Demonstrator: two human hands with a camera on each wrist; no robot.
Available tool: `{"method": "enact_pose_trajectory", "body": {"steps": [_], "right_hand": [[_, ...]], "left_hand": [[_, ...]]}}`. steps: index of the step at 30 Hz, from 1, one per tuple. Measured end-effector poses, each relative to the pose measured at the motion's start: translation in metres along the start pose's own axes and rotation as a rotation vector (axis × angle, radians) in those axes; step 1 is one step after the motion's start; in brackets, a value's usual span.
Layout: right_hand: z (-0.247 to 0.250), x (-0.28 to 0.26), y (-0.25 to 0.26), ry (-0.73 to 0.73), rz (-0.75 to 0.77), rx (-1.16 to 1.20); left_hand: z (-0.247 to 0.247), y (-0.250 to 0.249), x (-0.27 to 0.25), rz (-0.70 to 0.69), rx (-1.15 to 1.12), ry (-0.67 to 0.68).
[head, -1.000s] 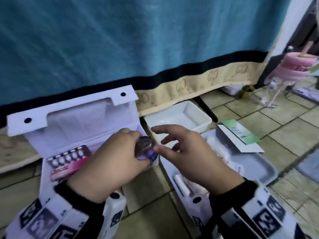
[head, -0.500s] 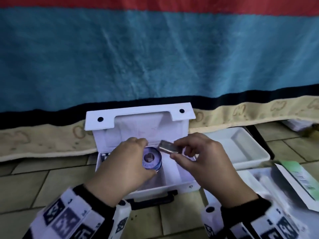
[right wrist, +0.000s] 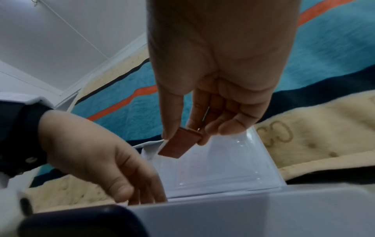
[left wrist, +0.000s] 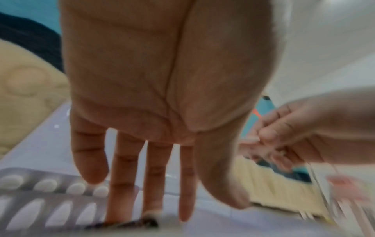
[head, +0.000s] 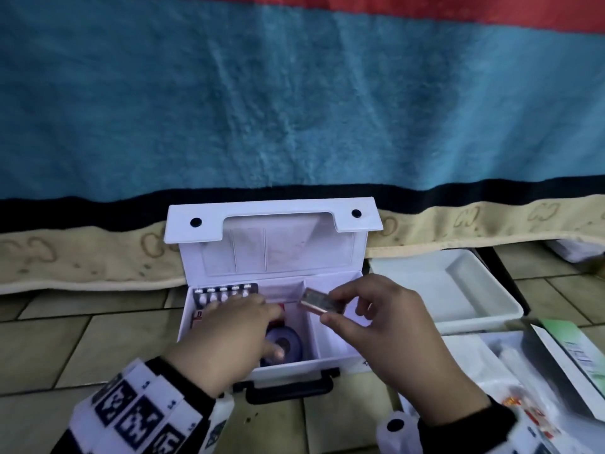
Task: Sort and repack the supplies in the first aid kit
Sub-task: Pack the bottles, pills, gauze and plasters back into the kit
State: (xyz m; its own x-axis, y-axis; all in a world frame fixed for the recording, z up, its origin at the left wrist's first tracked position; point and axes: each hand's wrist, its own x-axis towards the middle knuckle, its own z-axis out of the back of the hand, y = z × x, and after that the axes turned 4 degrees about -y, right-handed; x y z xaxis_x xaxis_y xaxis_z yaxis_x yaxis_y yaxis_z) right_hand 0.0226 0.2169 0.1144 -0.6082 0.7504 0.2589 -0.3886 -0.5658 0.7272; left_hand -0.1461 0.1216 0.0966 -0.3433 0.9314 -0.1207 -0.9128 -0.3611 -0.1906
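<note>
The white first aid kit [head: 281, 253] stands open on the tiled floor, lid upright. Its left compartment holds blister packs of white pills [head: 222, 291] [left wrist: 46, 187], a red box and a blue tape roll [head: 289, 347]. My left hand [head: 262, 326] [left wrist: 202, 192] [right wrist: 113, 162] reaches into that compartment with straight fingers, its thumb touching the roll. My right hand [head: 331, 308] [right wrist: 182, 134] [left wrist: 284, 136] hovers over the right compartment. It pinches a small flat brownish packet [head: 316, 301] [right wrist: 178, 145] between thumb and fingers.
An empty white tray [head: 474, 317] sits right of the kit. In front of it lies another white tray [head: 465, 342] with loose supplies and a green-and-white box [head: 573, 352]. A teal blanket [head: 294, 109] hangs behind. The kit's black handle [head: 291, 388] faces me.
My left hand lowered the blue roll into the left compartment and straightened its fingers. My right hand took the flat packet and keeps it over the kit. The head view shifted right.
</note>
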Motion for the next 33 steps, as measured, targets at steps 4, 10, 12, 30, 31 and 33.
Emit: {"method": "enact_pose_trajectory", "body": {"steps": [4,10,12,30,31,33], "right_hand": [[-0.016,-0.001,0.005,0.086,0.025,-0.073],[-0.042,0.008,0.006,0.256,0.062,-0.327],[-0.052,0.013,0.003,0.29,0.082,-0.403],[-0.062,0.021,0.0,0.439,0.008,-0.371],[-0.062,0.021,0.0,0.436,-0.003,-0.371],[-0.064,0.02,0.0,0.416,-0.014,-0.383]], "left_hand": [[0.004,0.017,-0.017,0.108,-0.157,-0.113],[0.007,0.037,-0.042,0.161,-0.28,-0.046],[0.006,0.039,-0.042,0.174,-0.263,-0.049],[-0.003,0.034,-0.038,0.152,-0.162,-0.041],[-0.003,0.033,-0.037,0.155,-0.168,-0.039],[-0.002,0.033,-0.038,0.16,-0.174,-0.043]]}}
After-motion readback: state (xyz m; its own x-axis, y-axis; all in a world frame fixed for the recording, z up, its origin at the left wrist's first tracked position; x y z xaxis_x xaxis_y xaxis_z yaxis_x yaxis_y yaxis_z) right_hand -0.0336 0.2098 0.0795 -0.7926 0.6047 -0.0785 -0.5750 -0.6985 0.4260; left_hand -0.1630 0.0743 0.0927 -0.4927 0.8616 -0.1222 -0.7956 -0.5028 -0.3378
